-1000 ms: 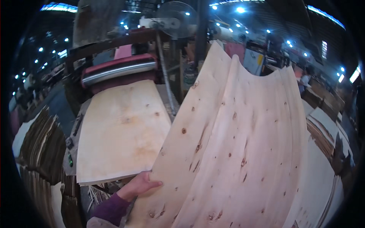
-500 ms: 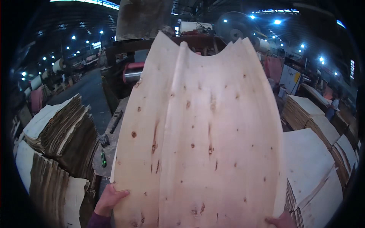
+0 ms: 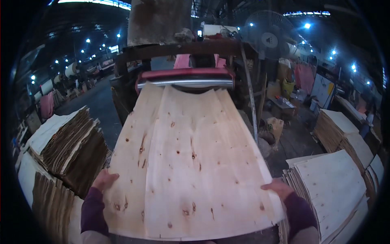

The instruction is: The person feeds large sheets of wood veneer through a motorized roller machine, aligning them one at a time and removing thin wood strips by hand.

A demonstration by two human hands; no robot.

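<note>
A large pale wood veneer sheet (image 3: pixel 191 162) with dark knots spans the middle of the view, sloping away from me. My left hand (image 3: pixel 104 179) grips its left edge, thumb on top and fingers hidden underneath. My right hand (image 3: pixel 279 187) holds the right edge in the same way, across from the left. The sheet's far edge, wavy and notched, lies right at a machine's metal roller (image 3: pixel 187 82), below a red roller (image 3: pixel 187 72). Whether the edge touches the rollers I cannot tell.
Stacks of veneer stand close on my left (image 3: pixel 73 150) and right (image 3: pixel 331 183). A dark machine frame (image 3: pixel 183 48) rises around the rollers. A slanted pole (image 3: pixel 249 89) and a fan (image 3: pixel 266 38) are at its right. A small table (image 3: pixel 282 105) stands farther right.
The veneer sheet has come down from a raised, curved position to lie flatter, its far edge now at the rollers. Both hands have moved up in view along with it.
</note>
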